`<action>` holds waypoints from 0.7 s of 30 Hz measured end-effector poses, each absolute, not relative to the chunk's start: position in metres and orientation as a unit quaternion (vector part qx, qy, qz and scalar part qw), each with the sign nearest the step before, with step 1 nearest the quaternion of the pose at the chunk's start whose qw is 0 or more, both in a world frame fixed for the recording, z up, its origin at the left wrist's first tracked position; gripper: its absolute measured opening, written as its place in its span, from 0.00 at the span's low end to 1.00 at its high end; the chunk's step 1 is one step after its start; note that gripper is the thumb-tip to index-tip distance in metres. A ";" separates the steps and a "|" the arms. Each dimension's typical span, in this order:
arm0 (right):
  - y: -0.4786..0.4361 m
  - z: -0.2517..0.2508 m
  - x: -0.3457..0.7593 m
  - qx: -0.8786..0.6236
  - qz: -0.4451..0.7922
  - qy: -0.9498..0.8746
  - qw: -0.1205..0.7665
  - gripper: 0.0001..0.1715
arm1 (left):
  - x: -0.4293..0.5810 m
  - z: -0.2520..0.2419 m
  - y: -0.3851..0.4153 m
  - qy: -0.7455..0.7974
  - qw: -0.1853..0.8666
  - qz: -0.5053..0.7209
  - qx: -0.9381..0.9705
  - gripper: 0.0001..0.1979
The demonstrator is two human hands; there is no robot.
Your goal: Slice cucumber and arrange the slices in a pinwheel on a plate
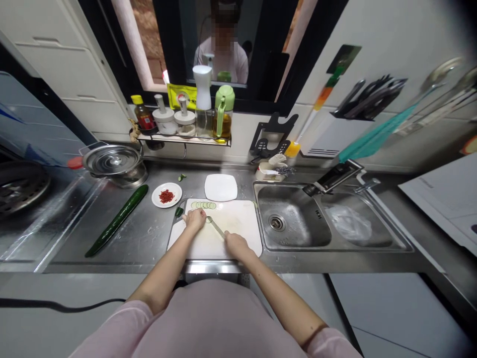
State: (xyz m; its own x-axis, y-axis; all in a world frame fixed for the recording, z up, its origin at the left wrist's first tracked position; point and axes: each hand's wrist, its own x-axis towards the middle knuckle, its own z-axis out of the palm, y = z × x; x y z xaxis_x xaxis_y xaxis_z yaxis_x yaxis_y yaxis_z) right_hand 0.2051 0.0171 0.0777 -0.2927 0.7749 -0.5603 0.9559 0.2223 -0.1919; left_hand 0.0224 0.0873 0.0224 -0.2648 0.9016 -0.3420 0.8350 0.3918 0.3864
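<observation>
Cucumber slices (203, 205) lay near the frame's centre, probably to avoid the knife (217, 228) our right hand (236, 245) grasped; whether our left hand (194, 220) held something, we could not tell.

Moderate light glares off the steel counter (149, 241); edges stretch and blur, upper right corner dark.

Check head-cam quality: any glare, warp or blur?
All head view: glare on the counter's front edge; uprights splay outward, like the white cabinet at left; hanging ladle at far right looks soft; top-right corner darkens; reflected head is pixelated; left hand and right hand look sharper.
</observation>
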 end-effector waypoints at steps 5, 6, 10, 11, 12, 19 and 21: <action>0.015 0.082 0.208 0.564 -0.254 0.764 0.183 0.21 | 0.024 0.025 0.086 0.791 0.254 0.061 0.553 0.08; 0.015 0.082 0.208 0.564 -0.254 0.764 0.184 0.22 | 0.024 0.025 0.086 0.791 0.254 0.061 0.553 0.08; 0.015 0.080 0.205 0.567 -0.253 0.763 0.180 0.21 | 0.024 0.025 0.086 0.792 0.254 0.060 0.552 0.09; 0.015 0.079 0.204 0.569 -0.253 0.762 0.180 0.21 | 0.024 0.025 0.086 0.792 0.254 0.060 0.552 0.09; 0.015 0.079 0.204 0.570 -0.254 0.760 0.179 0.21 | 0.024 0.025 0.086 0.792 0.254 0.060 0.552 0.09; 0.014 0.079 0.204 0.569 -0.251 0.761 0.185 0.21 | 0.025 0.025 0.085 0.793 0.253 0.062 0.550 0.09; 0.014 0.079 0.203 0.571 -0.251 0.759 0.186 0.20 | 0.025 0.024 0.085 0.794 0.253 0.064 0.550 0.09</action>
State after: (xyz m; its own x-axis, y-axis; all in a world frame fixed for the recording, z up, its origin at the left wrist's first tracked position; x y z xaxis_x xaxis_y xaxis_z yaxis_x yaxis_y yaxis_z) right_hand 0.2029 0.0139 0.0795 -0.2787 0.7741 -0.5685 0.9604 0.2216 -0.1691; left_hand 0.0250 0.0846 0.0241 -0.2677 0.9046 -0.3316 0.8399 0.3877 0.3797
